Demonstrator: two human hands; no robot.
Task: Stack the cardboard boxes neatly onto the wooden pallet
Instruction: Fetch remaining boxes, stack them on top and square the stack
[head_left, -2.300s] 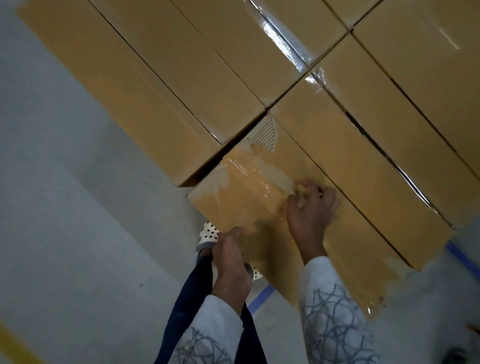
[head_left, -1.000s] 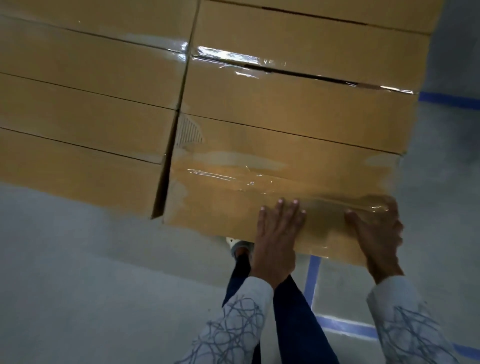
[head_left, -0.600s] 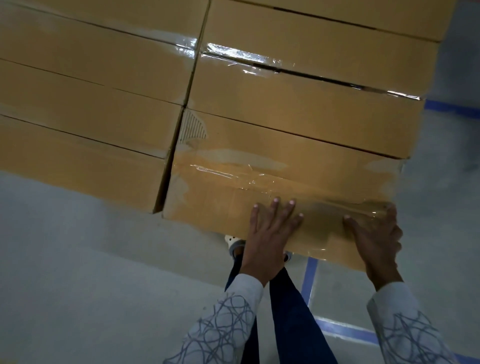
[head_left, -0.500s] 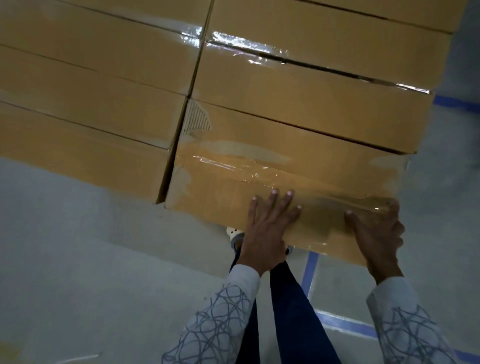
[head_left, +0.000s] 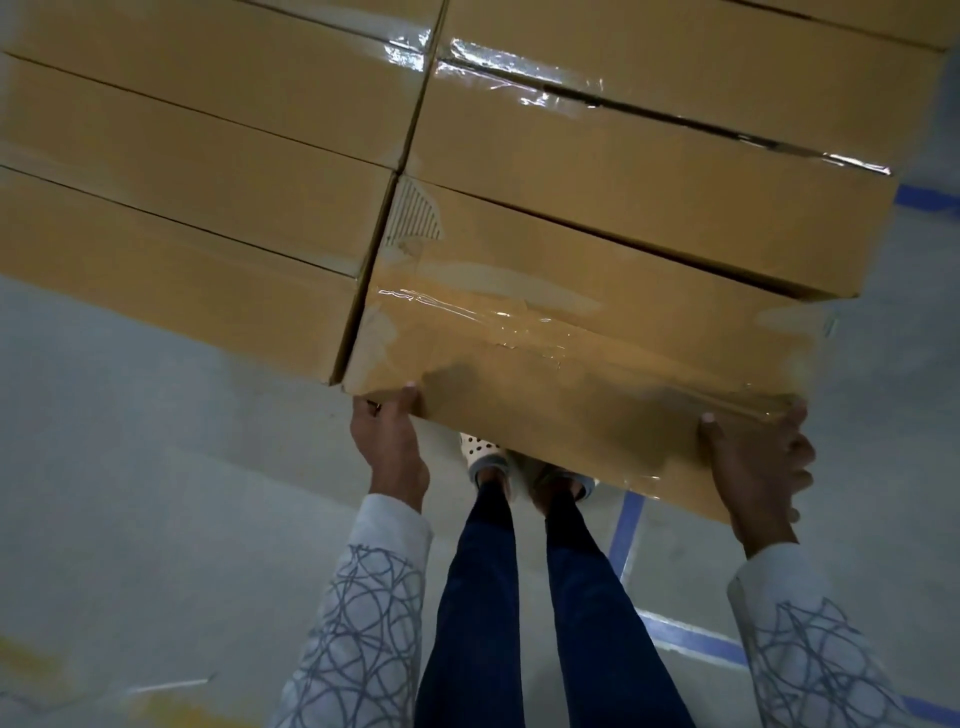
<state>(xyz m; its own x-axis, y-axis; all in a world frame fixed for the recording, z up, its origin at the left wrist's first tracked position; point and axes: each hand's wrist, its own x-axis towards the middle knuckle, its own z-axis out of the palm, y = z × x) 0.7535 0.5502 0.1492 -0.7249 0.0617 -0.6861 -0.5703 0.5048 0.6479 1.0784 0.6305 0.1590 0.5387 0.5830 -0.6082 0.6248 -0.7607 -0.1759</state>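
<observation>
Now my left grip (head_left: 387, 436) curls round the near left corner of the taped box (head_left: 571, 358), and my right grip (head_left: 758, 462) wraps the near right corner. The box lies in the top row, just beside the other boxes (head_left: 208, 182) — a bit crooked, I think. I should push both corners evenly and slowly to close the dark gap behind it.

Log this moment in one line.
phase: placing | left hand: grips taped box near-left corner | right hand: grips near-right corner | neighbour boxes: alongside | pallet: hidden
</observation>
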